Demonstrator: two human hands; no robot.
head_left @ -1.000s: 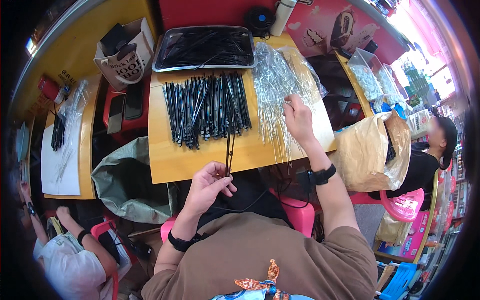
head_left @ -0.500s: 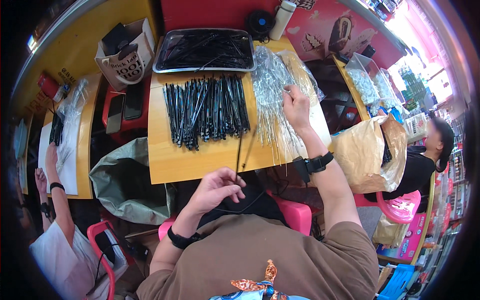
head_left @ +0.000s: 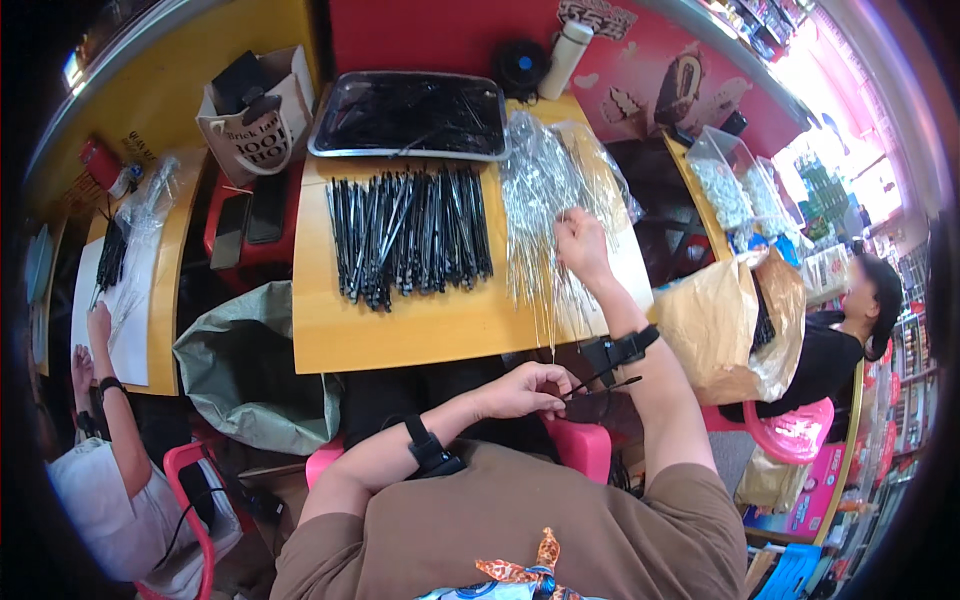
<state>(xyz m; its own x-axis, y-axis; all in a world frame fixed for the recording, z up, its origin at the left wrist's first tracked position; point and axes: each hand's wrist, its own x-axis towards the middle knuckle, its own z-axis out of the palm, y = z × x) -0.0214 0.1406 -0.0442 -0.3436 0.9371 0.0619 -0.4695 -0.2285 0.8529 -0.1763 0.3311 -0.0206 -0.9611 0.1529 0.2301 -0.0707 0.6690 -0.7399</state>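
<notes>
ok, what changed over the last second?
The left hand swung right, still pinching slim black strips, which now point right rather than forward. The right hand stayed by the silver wires; the tray and piled black strips look unmoved.

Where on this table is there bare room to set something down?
The wooden table shows a bare strip between the black rods and its near edge, stopping at the silver wires toward the right. Crowded parts: rods across the middle, tray along the back, wires and right hand at right.
</notes>
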